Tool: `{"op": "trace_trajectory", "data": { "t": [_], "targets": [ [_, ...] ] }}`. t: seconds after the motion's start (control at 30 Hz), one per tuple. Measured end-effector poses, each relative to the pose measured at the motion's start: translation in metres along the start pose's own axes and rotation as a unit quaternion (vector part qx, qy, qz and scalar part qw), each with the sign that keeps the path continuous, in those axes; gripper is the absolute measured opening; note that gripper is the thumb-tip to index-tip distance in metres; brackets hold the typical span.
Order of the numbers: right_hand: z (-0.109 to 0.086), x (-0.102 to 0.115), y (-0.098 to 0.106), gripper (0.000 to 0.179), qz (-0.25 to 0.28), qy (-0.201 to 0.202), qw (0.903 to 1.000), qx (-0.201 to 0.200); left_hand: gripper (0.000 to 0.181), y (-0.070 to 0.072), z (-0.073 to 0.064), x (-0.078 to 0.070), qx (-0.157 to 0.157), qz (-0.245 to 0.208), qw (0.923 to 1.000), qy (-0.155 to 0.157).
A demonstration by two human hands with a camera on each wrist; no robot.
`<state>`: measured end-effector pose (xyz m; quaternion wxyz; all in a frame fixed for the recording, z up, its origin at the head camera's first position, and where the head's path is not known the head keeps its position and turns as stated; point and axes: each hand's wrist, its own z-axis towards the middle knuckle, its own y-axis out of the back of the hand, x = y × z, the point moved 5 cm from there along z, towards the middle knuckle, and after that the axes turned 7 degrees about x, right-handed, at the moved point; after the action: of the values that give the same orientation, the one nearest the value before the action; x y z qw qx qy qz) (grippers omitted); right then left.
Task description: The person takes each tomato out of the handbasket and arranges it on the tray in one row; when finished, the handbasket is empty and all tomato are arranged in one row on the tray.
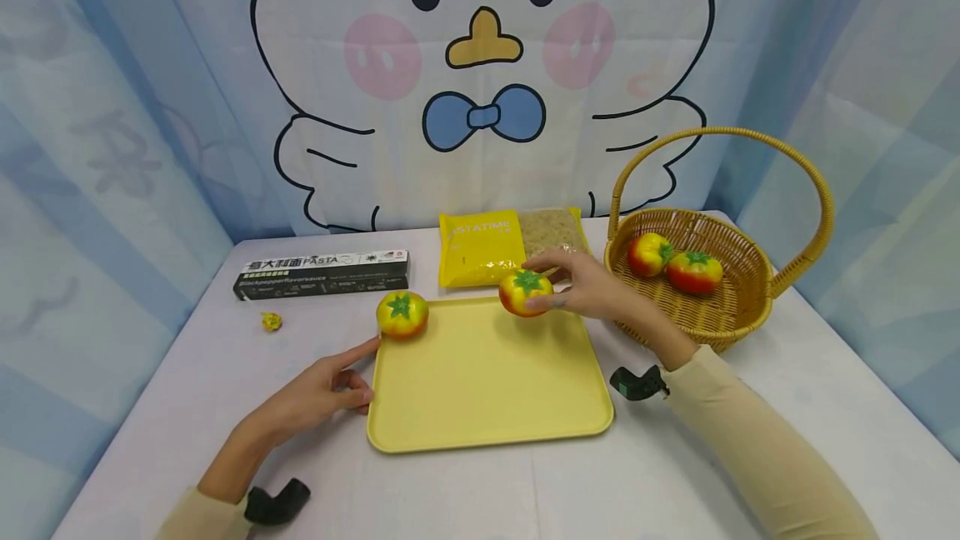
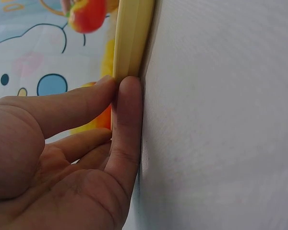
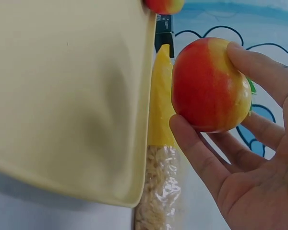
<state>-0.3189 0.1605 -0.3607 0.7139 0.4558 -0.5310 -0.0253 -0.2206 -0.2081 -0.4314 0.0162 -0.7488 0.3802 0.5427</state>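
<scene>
My right hand [image 1: 581, 286] grips a red-and-yellow toy tomato [image 3: 209, 86] with a green leafy top. In the right wrist view, the thumb and fingertips hold its sides, above the yellow tray [image 3: 62, 96]. Another such tomato [image 1: 402, 314] sits at the tray's far left corner. My left hand [image 1: 318, 390] is at the tray's left side, its index finger stretched toward that corner. The left wrist view shows the thumb and a finger of this hand pinching the tray's edge [image 2: 129, 38], low against the table.
A wicker basket [image 1: 772, 273] with a tall handle stands at the right, two more tomatoes [image 1: 695, 272] inside. Behind the tray lie a yellow pasta bag [image 1: 480, 248] and a black pasta box [image 1: 322, 276]. A small yellow item [image 1: 272, 321] lies at the left.
</scene>
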Motion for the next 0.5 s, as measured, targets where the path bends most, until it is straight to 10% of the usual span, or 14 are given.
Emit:
{"op": "trace_trajectory", "data": {
  "t": [0.5],
  "targets": [
    [0.014,0.006,-0.021,0.06,-0.021,-0.009,0.9996,0.016,0.082,0.0,0.0,0.0,-0.003,-0.001,1.0,0.004]
  ]
}}
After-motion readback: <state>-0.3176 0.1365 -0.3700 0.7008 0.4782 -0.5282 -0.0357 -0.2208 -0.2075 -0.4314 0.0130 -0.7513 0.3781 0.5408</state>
